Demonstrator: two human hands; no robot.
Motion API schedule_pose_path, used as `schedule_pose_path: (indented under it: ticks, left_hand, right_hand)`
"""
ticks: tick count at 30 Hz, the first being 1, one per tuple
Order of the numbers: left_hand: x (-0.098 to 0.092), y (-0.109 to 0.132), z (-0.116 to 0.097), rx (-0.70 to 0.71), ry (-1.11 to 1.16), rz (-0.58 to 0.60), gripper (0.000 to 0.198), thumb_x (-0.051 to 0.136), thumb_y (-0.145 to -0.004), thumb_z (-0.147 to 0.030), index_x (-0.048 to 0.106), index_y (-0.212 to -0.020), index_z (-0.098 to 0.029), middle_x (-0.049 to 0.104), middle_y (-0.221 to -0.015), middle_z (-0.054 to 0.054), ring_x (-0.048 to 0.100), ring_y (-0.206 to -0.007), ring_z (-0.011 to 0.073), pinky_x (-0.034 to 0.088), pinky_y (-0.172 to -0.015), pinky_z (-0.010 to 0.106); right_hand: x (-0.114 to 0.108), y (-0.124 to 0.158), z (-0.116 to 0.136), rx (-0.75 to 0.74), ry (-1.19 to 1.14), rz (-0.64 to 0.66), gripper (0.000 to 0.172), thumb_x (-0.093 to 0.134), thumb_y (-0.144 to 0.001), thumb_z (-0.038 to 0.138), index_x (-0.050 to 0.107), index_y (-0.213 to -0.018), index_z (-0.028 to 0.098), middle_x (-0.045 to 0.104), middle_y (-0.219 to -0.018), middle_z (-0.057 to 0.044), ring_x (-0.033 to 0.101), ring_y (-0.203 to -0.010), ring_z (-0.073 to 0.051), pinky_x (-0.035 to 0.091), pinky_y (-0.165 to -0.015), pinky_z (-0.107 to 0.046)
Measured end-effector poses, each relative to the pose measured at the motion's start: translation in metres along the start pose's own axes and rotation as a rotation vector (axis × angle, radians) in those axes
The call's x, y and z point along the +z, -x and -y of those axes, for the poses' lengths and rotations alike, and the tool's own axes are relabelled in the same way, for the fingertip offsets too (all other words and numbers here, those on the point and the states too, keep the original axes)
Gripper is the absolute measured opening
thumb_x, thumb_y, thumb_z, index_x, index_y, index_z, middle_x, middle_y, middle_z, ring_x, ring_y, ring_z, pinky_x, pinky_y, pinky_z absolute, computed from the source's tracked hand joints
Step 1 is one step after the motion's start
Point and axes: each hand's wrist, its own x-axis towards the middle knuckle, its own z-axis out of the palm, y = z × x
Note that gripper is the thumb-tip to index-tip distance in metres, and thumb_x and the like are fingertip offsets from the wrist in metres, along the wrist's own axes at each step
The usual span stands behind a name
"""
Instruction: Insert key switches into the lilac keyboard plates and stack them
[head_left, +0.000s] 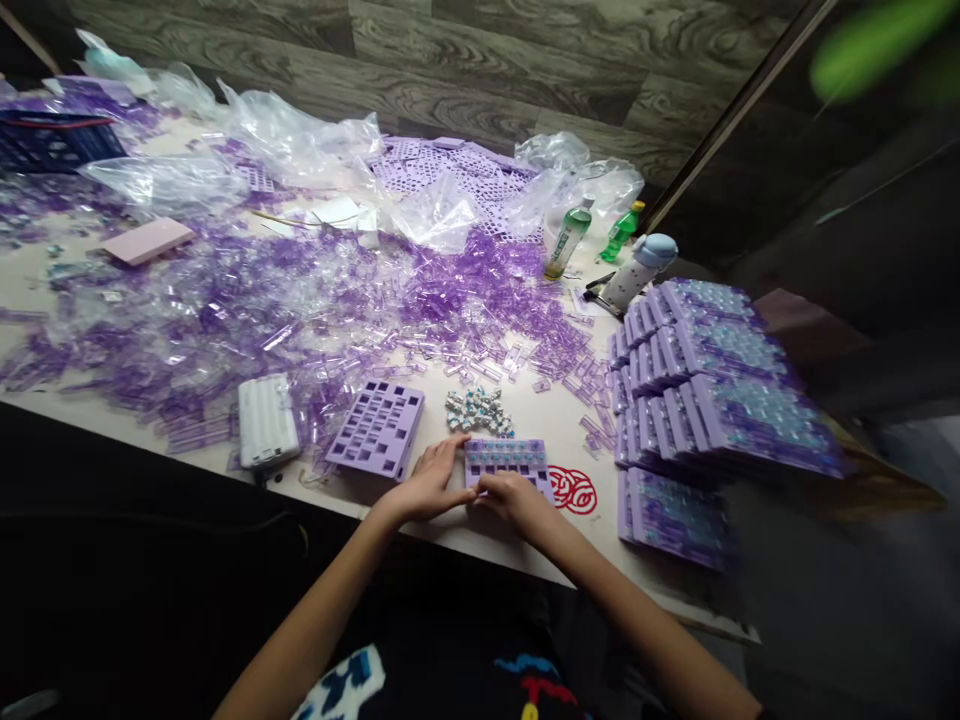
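In front of me on the table lies a light purple plate (505, 465) with rows of square holes. Clear pieces with blue-green bits fill its far row, while dark openings show nearer to me. My left hand (429, 483) holds the plate's left end, fingertips at the far corner and thumb at the near side. Over the plate's near left part, my right hand (517, 503) has its fingers pinched together, and whatever is between them is hidden. Just beyond the plate sits a small heap of white and blue parts (478, 410). Another holed purple plate (377, 430) is left of my hands.
Loose clear and purple plastic pieces (337, 290) spread across the table. Filled purple plates are stacked (720, 380) at the right. A white case (268, 420) stands at the left, two green bottles (570, 238) and a flask (637, 272) at the back. Red rings (576, 491) lie nearby.
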Motion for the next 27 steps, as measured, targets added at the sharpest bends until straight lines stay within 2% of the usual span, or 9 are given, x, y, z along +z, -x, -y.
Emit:
schedule_pose_path:
  ticks: [5,9,14,18,23,27]
  left_hand:
    - [0.002,-0.001,0.0,-0.014,-0.009,-0.017,0.076,0.063,-0.071,-0.041,0.028,-0.133,-0.017,0.036,-0.134,0.014,0.031,-0.124,0.0294,0.026,-0.103,0.044]
    - [0.002,0.001,0.0,-0.01,-0.004,-0.019,0.077,0.063,-0.07,-0.041,0.026,-0.134,-0.019,0.034,-0.136,0.012,0.03,-0.125,0.0287,0.025,-0.104,0.043]
    - [0.004,0.003,0.002,0.007,-0.01,-0.028,0.078,0.063,-0.071,-0.044,0.026,-0.136,-0.02,0.035,-0.137,0.012,0.031,-0.125,0.0289,0.027,-0.103,0.043]
    - [0.003,0.004,0.007,0.038,-0.021,-0.033,0.078,0.06,-0.073,-0.046,0.024,-0.137,-0.021,0.034,-0.139,0.011,0.03,-0.127,0.0271,0.026,-0.105,0.041]
    - [0.006,0.003,0.007,0.026,-0.038,-0.059,0.066,0.044,-0.085,-0.048,0.023,-0.138,-0.016,0.033,-0.141,0.013,0.029,-0.129,0.0253,0.025,-0.105,0.041]
    - [0.02,0.001,0.005,0.009,-0.127,-0.167,0.069,0.046,-0.083,-0.051,0.024,-0.138,-0.016,0.034,-0.14,0.013,0.03,-0.128,0.0281,0.024,-0.104,0.044]
  right_hand:
    - [-0.007,0.002,0.003,0.044,0.089,0.012,0.005,0.068,-0.08,0.022,0.067,-0.085,0.021,0.068,-0.07,-0.002,0.06,-0.065,-0.017,0.033,-0.062,-0.024]
    - [-0.003,0.006,0.008,0.074,0.229,0.043,0.009,0.065,-0.083,0.027,0.067,-0.089,0.022,0.069,-0.071,-0.002,0.06,-0.064,-0.017,0.032,-0.067,-0.026]
    - [0.006,0.014,0.013,0.162,0.287,-0.055,0.013,0.064,-0.083,0.032,0.067,-0.091,0.023,0.068,-0.071,-0.004,0.058,-0.064,-0.019,0.031,-0.064,-0.026]
    - [0.013,0.018,0.011,0.098,0.091,-0.139,0.015,0.065,-0.082,0.026,0.066,-0.097,0.022,0.067,-0.072,-0.001,0.058,-0.063,-0.016,0.033,-0.07,-0.027]
    - [0.023,0.03,0.007,0.105,-0.122,-0.276,0.039,0.068,-0.079,0.026,0.056,-0.116,0.02,0.064,-0.068,0.001,0.055,-0.06,-0.015,0.037,-0.072,-0.029]
    - [0.018,0.043,0.004,0.084,-0.161,-0.378,0.034,0.063,-0.082,0.027,0.058,-0.115,0.02,0.062,-0.067,0.001,0.053,-0.062,-0.016,0.04,-0.068,-0.028]
